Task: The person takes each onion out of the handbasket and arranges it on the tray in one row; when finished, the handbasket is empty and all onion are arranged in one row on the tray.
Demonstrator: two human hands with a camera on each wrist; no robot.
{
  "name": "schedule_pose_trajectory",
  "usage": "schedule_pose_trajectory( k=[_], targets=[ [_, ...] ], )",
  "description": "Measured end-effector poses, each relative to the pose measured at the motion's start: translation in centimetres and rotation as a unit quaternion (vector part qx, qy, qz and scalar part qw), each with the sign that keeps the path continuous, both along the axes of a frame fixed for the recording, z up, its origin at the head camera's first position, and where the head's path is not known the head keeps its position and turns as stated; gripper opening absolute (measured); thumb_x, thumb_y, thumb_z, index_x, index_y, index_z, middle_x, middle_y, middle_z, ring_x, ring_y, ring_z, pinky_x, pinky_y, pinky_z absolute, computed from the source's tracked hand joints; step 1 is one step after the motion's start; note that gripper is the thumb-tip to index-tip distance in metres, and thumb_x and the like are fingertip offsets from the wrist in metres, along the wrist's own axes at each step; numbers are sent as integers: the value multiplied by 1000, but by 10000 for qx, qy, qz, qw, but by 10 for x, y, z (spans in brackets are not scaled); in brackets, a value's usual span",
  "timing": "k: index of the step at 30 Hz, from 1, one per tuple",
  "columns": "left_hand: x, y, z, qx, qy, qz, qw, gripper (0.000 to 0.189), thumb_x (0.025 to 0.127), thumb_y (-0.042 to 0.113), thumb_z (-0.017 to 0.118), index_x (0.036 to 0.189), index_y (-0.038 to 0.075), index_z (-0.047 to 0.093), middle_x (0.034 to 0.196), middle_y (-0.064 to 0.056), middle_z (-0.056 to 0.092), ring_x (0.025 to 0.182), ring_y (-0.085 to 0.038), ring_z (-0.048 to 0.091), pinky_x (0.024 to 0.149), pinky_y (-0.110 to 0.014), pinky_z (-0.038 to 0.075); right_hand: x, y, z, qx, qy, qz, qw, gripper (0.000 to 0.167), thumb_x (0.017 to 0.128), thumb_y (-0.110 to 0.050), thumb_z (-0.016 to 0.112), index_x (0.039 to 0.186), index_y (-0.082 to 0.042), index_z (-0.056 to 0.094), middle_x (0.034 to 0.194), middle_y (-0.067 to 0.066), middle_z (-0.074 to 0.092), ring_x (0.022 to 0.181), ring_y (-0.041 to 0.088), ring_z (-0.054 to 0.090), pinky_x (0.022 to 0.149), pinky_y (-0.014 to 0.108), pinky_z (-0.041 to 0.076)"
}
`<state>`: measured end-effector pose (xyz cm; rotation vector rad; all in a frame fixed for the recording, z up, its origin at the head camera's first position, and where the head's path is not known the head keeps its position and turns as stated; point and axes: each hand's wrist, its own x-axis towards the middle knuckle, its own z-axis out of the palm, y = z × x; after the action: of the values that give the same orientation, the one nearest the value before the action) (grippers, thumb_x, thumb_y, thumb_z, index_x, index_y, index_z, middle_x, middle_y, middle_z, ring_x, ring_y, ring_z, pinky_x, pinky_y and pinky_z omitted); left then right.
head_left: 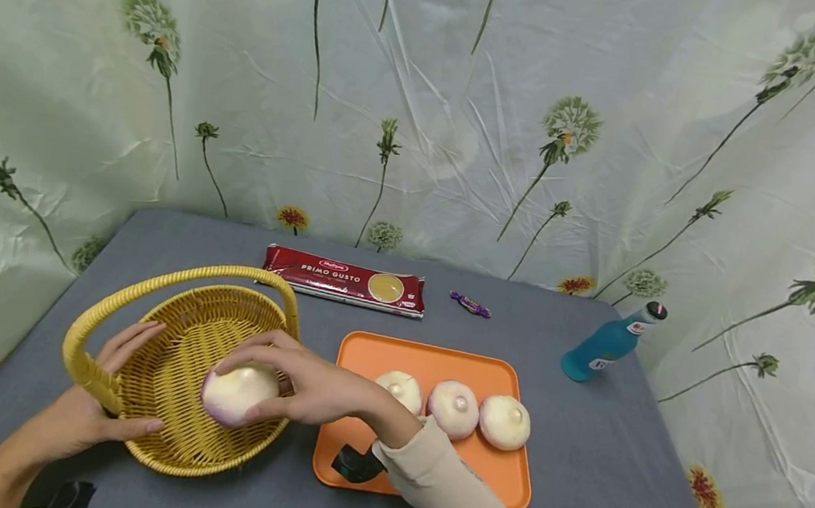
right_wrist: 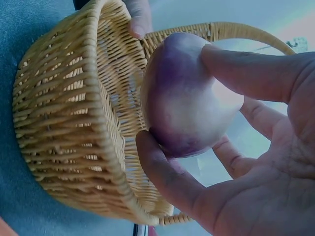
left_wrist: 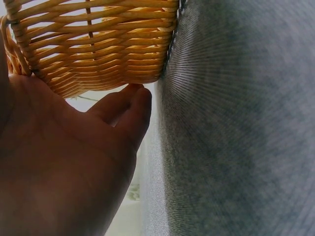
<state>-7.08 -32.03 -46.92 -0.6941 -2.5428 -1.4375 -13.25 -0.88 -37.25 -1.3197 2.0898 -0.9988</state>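
In the head view, my right hand (head_left: pixel 302 380) holds a white and purple turnip (head_left: pixel 241 393) over the yellow wicker basket (head_left: pixel 202 469). The right wrist view shows the thumb and fingers round the turnip (right_wrist: pixel 182 98), close to the basket's rim (right_wrist: pixel 93 73). My left hand (head_left: pixel 75 417) grips the left side of the basket by the foot of its handle, thumb reaching over the near rim. From the left wrist, the palm (left_wrist: pixel 69 147) lies against the woven outer wall (left_wrist: pixel 108 54). More turnips (head_left: pixel 453 410) sit in a row on an orange tray (head_left: pixel 433 356).
Behind the basket lies a red Primo Gusto packet (head_left: pixel 344 280), with a small purple-wrapped candy (head_left: pixel 470 304) to its right. A blue bottle (head_left: pixel 607 346) stands toward the right edge of the grey table (head_left: pixel 608 478). Floral cloth (head_left: pixel 452 125) hangs behind.
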Motion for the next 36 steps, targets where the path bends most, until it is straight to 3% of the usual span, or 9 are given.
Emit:
schedule_pose_trajectory(
  k=[7,16,23,31,36],
  targets=[
    [0,0,0,-32,-115,42,9999,120,60,-8,88,158,2,21,161,-11,8,144,3,4,103,-3,8,1,16,-2,-295,-425,-229,9984,50,94,-21,72,141,-24,55,149,-3,37,127,3,36,90,24,51],
    [2,-1,-1,1,-89,22,10000,119,61,-8,88,158,1,21,161,-11,10,144,3,6,103,-3,9,3,36,5,-535,-924,-670,9920,50,95,-19,70,142,-23,54,151,-1,35,133,7,34,97,27,48],
    [1,-1,-1,-43,-72,2,10000,119,61,-8,88,158,2,20,162,-12,9,146,2,4,103,-3,8,3,54,5,-694,-924,-877,9894,50,95,-17,70,141,-25,53,151,-6,38,132,10,39,97,30,48],
    [2,0,0,-14,43,4,10000,118,60,-8,88,157,-1,22,160,-15,11,145,1,7,103,-3,10,0,74,-2,-703,-1039,-1135,9856,51,93,-12,71,139,-23,54,147,-2,36,132,14,39,101,29,47],
    [0,0,-1,-44,91,20,9999,118,60,-7,89,157,-1,23,160,-16,11,145,0,6,103,-4,9,-2,84,-10,-492,-748,-1469,9851,52,92,-12,72,140,-24,54,145,1,37,132,15,38,100,31,48]
  ],
)
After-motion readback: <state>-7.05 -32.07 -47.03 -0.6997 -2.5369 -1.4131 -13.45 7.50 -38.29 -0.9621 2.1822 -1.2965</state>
